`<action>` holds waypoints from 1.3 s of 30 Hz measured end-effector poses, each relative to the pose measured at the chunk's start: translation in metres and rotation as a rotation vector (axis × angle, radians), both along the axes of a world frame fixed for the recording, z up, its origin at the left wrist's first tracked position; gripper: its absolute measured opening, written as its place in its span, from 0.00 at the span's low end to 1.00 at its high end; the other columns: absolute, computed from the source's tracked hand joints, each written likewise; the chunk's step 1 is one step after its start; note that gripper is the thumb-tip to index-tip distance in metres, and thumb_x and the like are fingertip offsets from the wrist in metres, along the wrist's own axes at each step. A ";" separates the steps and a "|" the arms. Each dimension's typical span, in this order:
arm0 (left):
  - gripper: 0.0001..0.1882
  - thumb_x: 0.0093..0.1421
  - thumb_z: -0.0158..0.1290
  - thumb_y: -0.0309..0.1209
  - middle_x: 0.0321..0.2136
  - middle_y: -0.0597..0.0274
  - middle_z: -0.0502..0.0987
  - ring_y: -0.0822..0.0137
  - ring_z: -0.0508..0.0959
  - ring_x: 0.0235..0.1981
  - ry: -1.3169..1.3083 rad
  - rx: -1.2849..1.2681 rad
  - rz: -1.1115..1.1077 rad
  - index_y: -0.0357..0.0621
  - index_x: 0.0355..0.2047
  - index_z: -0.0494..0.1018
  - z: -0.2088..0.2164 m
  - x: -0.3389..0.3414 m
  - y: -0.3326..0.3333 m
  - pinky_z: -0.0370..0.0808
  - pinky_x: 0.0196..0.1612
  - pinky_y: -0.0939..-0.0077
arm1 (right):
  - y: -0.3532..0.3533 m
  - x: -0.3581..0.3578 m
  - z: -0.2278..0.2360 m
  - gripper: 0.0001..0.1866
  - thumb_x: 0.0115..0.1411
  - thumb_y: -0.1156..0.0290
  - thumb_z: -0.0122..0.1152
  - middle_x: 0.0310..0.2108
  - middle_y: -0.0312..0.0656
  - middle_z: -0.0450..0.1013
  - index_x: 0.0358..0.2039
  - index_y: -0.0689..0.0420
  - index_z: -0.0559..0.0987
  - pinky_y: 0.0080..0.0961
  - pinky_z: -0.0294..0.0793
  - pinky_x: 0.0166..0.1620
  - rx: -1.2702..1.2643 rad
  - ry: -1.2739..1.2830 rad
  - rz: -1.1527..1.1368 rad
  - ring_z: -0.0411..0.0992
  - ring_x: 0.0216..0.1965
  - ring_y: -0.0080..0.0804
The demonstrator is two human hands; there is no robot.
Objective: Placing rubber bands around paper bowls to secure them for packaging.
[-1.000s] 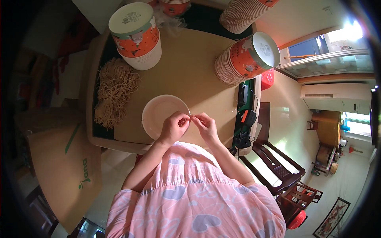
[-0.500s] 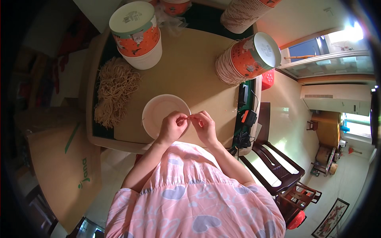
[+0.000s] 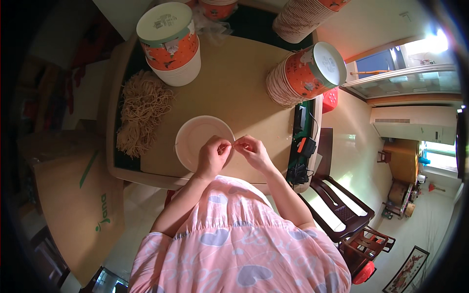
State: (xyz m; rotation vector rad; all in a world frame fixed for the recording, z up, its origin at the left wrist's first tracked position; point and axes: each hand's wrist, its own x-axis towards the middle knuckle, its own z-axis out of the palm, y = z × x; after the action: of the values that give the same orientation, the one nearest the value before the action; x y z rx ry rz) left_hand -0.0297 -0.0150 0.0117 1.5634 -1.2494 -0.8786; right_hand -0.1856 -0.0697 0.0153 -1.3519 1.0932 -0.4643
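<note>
My left hand [image 3: 213,155] and my right hand [image 3: 255,152] meet over the near right rim of a white round paper tub [image 3: 187,141]. Both are closed in a pinch, fingertips almost touching. Whatever sits between the fingers is too small to make out. Inside, the tub looks bare where my left hand does not cover it. To its left lies a tangled heap of beige string [image 3: 141,112]. Behind the heap stands an upturned stack of orange-and-white paper tubs [image 3: 171,51]. Another such stack [image 3: 307,73] leans at the right.
The tub rests on a brown board [image 3: 234,83] on the table. Farther back are another tub stack [image 3: 304,22] and a clear plastic bag [image 3: 212,29]. Black adapters and cables [image 3: 299,171] line the right edge. A dark wooden chair [image 3: 344,202] stands right, a large cardboard box [image 3: 80,210] left.
My fingers stay pinched together at the tub's rim, with my right hand turned slightly. The tub, string and stacks look unmoved apart from a small shift of the view.
</note>
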 end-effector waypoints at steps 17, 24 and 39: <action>0.04 0.53 0.58 0.25 0.19 0.66 0.77 0.79 0.72 0.21 0.399 0.250 0.039 0.37 0.25 0.77 -0.014 0.005 0.006 0.69 0.25 0.83 | 0.015 0.009 0.003 0.06 0.56 0.74 0.60 0.29 0.35 0.75 0.35 0.60 0.78 0.18 0.69 0.33 -0.021 0.088 -0.130 0.70 0.32 0.19; 0.04 0.52 0.56 0.23 0.18 0.68 0.75 0.80 0.71 0.21 0.460 0.297 0.113 0.36 0.22 0.76 -0.022 0.005 0.008 0.68 0.25 0.84 | 0.023 0.022 0.013 0.06 0.51 0.78 0.61 0.25 0.38 0.70 0.31 0.56 0.80 0.22 0.67 0.30 -0.348 0.163 -0.126 0.67 0.26 0.28; 0.05 0.52 0.57 0.24 0.19 0.65 0.76 0.77 0.73 0.22 0.319 0.343 0.075 0.36 0.23 0.74 -0.022 0.029 0.018 0.69 0.26 0.81 | 0.017 0.038 0.027 0.12 0.48 0.78 0.59 0.31 0.43 0.70 0.36 0.55 0.76 0.32 0.74 0.36 -0.706 0.420 0.207 0.71 0.35 0.41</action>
State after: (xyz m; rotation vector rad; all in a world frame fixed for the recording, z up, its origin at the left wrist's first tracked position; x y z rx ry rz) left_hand -0.0011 0.0032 -0.0101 1.6401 -0.8383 -1.2869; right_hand -0.1481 -0.0523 0.0418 -2.2383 1.1535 -0.4400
